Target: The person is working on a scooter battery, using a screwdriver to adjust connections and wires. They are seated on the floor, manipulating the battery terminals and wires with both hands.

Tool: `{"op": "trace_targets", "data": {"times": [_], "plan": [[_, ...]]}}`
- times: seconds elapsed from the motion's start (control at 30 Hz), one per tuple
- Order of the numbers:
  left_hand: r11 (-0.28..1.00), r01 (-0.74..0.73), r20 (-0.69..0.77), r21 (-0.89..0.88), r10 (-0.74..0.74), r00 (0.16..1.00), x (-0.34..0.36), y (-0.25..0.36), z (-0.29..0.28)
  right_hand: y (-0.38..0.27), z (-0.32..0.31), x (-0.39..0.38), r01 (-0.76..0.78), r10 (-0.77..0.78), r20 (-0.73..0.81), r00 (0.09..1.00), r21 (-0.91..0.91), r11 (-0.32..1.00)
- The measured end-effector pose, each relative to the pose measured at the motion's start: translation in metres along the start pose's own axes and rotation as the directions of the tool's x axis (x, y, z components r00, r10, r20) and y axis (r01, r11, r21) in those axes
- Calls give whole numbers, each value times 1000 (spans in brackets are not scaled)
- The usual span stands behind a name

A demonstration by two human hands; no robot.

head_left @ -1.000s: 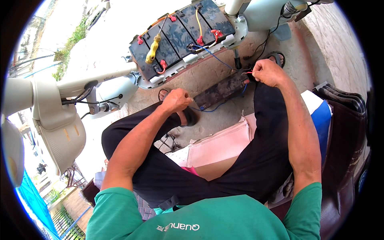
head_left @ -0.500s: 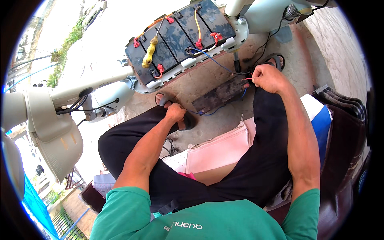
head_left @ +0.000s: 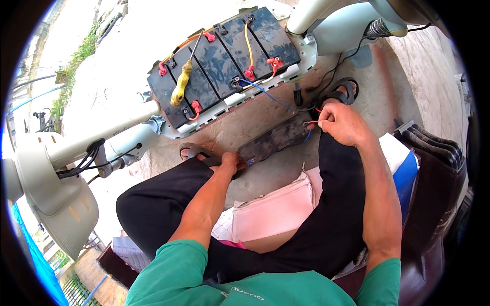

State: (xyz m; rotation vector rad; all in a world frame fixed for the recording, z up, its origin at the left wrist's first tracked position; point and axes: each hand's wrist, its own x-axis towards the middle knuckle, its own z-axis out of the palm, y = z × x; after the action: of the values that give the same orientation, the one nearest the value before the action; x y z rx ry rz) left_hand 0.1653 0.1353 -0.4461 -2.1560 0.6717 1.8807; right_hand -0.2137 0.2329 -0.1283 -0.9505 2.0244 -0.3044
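Between my feet lies a long dark panel [head_left: 275,136], slanting up to the right. My right hand [head_left: 341,122] is closed above my right knee, pinching a thin red wire [head_left: 313,122] beside the panel's upper right end. Down at the panel's lower left end is my left hand [head_left: 232,162], close to the end of a blue wire [head_left: 250,162]; its fingers are mostly hidden. Farther off, several dark batteries [head_left: 219,64] sit side by side in a pale vehicle frame. On top of them rests a screwdriver with a yellow handle [head_left: 181,84].
Red-capped terminals and an orange cable [head_left: 248,45] run over the batteries. A blue wire [head_left: 270,94] hangs from them toward the panel. Pale vehicle tubes [head_left: 109,133] stand at left. A pink padded piece [head_left: 273,206] lies between my legs, a dark red seat [head_left: 434,224] at right.
My left hand has moved forward and right, from beside my left foot to the panel's lower left end. My right hand keeps the red wire, a little lower in view.
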Motion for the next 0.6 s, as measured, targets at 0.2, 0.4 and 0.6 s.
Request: {"op": "trace_targets", "data": {"times": [0.2,0.4,0.6], "plan": [[978,-103,134,180,79,988,90,-31,-27,-3,-1,2,12,-12,6,1000,8,1000],[973,-228,165,-33,230,959,77,-42,-35,-6,-2,3,7,-7,17,1000,36,999],[928,-361,-144,94,372,917,-119,25,-5,12,-6,-1,17,-15,-53,998,37,999]]}}
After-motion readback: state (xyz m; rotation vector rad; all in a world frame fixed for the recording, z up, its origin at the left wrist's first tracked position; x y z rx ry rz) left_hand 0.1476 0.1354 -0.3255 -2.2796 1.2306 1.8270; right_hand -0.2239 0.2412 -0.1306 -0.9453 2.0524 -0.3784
